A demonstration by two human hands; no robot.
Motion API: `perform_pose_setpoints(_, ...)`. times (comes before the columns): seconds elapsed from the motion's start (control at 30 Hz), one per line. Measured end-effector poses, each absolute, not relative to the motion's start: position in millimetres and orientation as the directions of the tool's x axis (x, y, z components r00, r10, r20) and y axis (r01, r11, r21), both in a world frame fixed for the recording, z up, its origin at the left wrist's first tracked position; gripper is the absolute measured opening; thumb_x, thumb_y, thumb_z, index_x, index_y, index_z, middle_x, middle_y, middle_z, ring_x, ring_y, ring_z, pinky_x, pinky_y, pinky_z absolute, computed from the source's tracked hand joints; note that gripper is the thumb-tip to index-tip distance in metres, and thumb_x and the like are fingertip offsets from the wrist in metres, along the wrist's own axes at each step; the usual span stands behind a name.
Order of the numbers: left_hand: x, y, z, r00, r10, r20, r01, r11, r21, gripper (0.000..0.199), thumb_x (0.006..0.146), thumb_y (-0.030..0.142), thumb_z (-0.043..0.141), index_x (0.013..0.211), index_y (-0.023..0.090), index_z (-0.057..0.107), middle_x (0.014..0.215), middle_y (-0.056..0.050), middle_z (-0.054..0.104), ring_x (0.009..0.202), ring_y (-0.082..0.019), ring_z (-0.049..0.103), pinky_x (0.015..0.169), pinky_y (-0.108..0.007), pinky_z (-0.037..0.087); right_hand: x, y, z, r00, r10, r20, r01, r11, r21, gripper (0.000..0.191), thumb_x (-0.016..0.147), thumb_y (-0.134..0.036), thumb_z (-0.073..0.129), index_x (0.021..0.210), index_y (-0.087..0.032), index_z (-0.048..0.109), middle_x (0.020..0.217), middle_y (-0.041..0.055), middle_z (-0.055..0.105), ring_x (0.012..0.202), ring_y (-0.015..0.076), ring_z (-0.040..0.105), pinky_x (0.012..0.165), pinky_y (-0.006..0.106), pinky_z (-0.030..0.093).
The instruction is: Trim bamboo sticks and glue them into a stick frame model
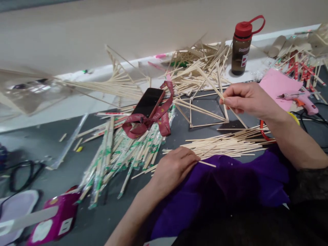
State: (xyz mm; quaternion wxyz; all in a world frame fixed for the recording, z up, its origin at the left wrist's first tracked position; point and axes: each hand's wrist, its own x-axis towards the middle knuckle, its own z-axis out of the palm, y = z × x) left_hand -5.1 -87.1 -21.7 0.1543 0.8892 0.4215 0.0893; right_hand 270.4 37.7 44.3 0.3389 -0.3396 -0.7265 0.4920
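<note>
My right hand pinches a thin wooden chopstick, which slants down to the right. It is held over a frame of joined chopsticks on the dark tabletop. My left hand rests low at the near edge with its fingers closed on another chopstick; one end sticks out to the right, and the fingertips are hidden. Between the hands lies a loose pile of bare chopsticks. Left of them are several chopsticks in green-printed plastic wrappers.
A phone with a red lanyard lies on the wrapped chopsticks. Behind stand a red-lidded bottle and a tangle of sticks. A pink glue gun lies at right on pink paper. A magenta device sits front left.
</note>
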Motion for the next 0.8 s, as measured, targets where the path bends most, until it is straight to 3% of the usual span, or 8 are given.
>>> perform_pose_setpoints(0.07, -13, -88, -21, 0.592, 0.804, 0.059, 0.743, -0.572, 0.348, 0.025, 0.097, 0.028, 0.050, 0.092, 0.021, 0.073, 0.088, -0.006, 0.075, 0.083, -0.021, 0.070, 0.073, -0.033, 0.055, 266, 48, 40, -0.523, 0.826, 0.212, 0.174, 0.347, -0.921, 0.016, 0.088, -0.028, 0.059, 0.076, -0.018, 0.061, 0.060, -0.0050, 0.049, 0.058, 0.0075, 0.043, 0.056, 0.024, 0.035)
perform_pose_setpoints(0.2, -26, -81, 0, 0.463, 0.865, 0.193, 0.731, -0.496, 0.468, 0.017, 0.093, 0.033, 0.061, 0.101, 0.026, 0.074, 0.100, -0.005, 0.077, 0.089, -0.021, 0.072, 0.083, -0.034, 0.058, 254, 62, 42, -0.573, 0.751, 0.328, 0.255, 0.544, -0.799, 0.014, 0.085, -0.025, 0.059, 0.075, -0.016, 0.064, 0.071, -0.0015, 0.058, 0.073, 0.0111, 0.052, 0.071, 0.028, 0.040)
perform_pose_setpoints(0.27, -31, -70, 13, 0.278, 0.904, 0.325, 0.751, -0.415, 0.513, 0.017, 0.088, 0.033, 0.068, 0.102, 0.028, 0.075, 0.099, -0.003, 0.077, 0.089, -0.021, 0.072, 0.083, -0.035, 0.058, 247, 65, 47, -0.626, 0.698, 0.347, 0.293, 0.623, -0.725, 0.014, 0.086, -0.021, 0.056, 0.078, -0.016, 0.066, 0.078, 0.0002, 0.062, 0.080, 0.0127, 0.055, 0.078, 0.029, 0.040)
perform_pose_setpoints(0.37, -32, -46, 25, -0.022, 0.899, 0.438, 0.702, -0.298, 0.646, 0.028, 0.075, 0.029, 0.082, 0.102, 0.031, 0.077, 0.096, 0.000, 0.076, 0.079, -0.018, 0.069, 0.069, -0.030, 0.060, 238, 69, 52, -0.683, 0.656, 0.323, 0.382, 0.697, -0.607, 0.018, 0.088, -0.015, 0.050, 0.085, -0.016, 0.067, 0.085, 0.0023, 0.063, 0.085, 0.0145, 0.055, 0.080, 0.030, 0.039)
perform_pose_setpoints(0.43, -29, -31, 27, -0.079, 0.923, 0.376, 0.584, -0.263, 0.768, 0.042, 0.069, 0.027, 0.086, 0.110, 0.034, 0.076, 0.100, 0.001, 0.075, 0.072, -0.016, 0.068, 0.063, -0.029, 0.061, 235, 71, 52, -0.693, 0.660, 0.290, 0.453, 0.712, -0.537, 0.019, 0.088, -0.014, 0.049, 0.089, -0.015, 0.067, 0.088, 0.0044, 0.064, 0.085, 0.0160, 0.054, 0.078, 0.031, 0.038)
perform_pose_setpoints(0.53, -17, -17, 28, -0.105, 0.962, 0.252, 0.456, -0.179, 0.872, 0.047, 0.072, 0.024, 0.083, 0.115, 0.038, 0.073, 0.108, 0.000, 0.074, 0.075, -0.017, 0.068, 0.057, -0.029, 0.062, 234, 73, 50, -0.688, 0.679, 0.255, 0.506, 0.701, -0.502, 0.018, 0.089, -0.014, 0.049, 0.094, -0.014, 0.067, 0.089, 0.0064, 0.066, 0.083, 0.0165, 0.054, 0.074, 0.030, 0.036)
perform_pose_setpoints(0.63, -5, -13, 27, -0.162, 0.960, 0.229, 0.452, -0.134, 0.882, 0.044, 0.072, 0.021, 0.082, 0.111, 0.040, 0.074, 0.114, 0.001, 0.071, 0.078, -0.015, 0.068, 0.054, -0.026, 0.060, 235, 74, 49, -0.694, 0.682, 0.230, 0.506, 0.689, -0.519, 0.018, 0.090, -0.015, 0.049, 0.092, -0.015, 0.067, 0.089, 0.0073, 0.068, 0.080, 0.0162, 0.055, 0.071, 0.030, 0.035)
perform_pose_setpoints(0.8, 6, -12, 28, -0.199, 0.946, 0.254, 0.508, -0.122, 0.853, 0.040, 0.077, 0.021, 0.078, 0.112, 0.039, 0.073, 0.115, 0.001, 0.072, 0.065, -0.012, 0.066, 0.052, -0.026, 0.059, 232, 75, 48, -0.698, 0.706, 0.120, 0.553, 0.638, -0.536, 0.022, 0.091, -0.011, 0.047, 0.089, -0.014, 0.069, 0.085, 0.0086, 0.066, 0.078, 0.0166, 0.058, 0.068, 0.030, 0.035)
